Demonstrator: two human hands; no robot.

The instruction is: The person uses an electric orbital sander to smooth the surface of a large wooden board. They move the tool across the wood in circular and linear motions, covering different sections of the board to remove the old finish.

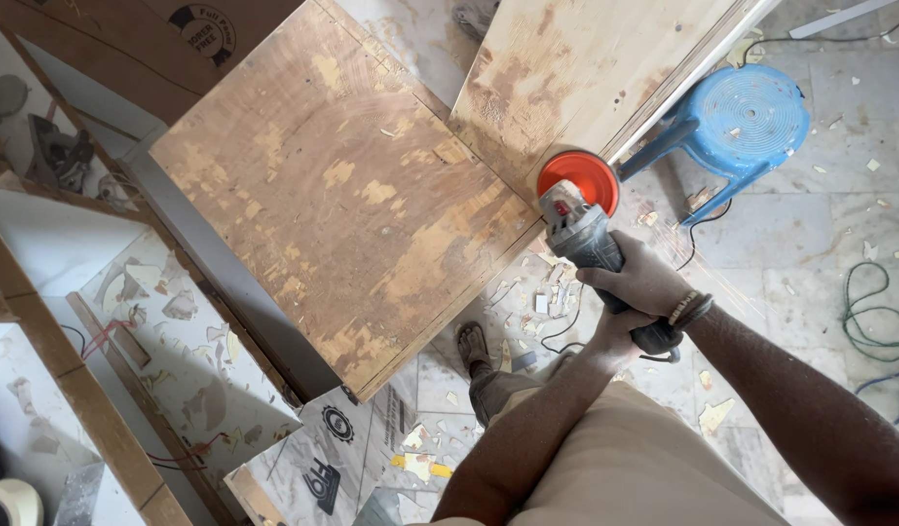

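Note:
A grey angle grinder with an orange disc is held in both hands. My right hand, with a bracelet at the wrist, wraps the body of the tool from above. My left hand grips the rear of the handle beneath it. The disc sits at the right edge of a large worn plywood board, close to where a second, paler board lies beside it. A black cord trails from the grinder down to the floor.
A blue plastic stool stands right of the boards. Green cable coils at the far right. My sandalled foot rests on a tiled floor littered with chips. Wooden frames and printed sheets lie on the left.

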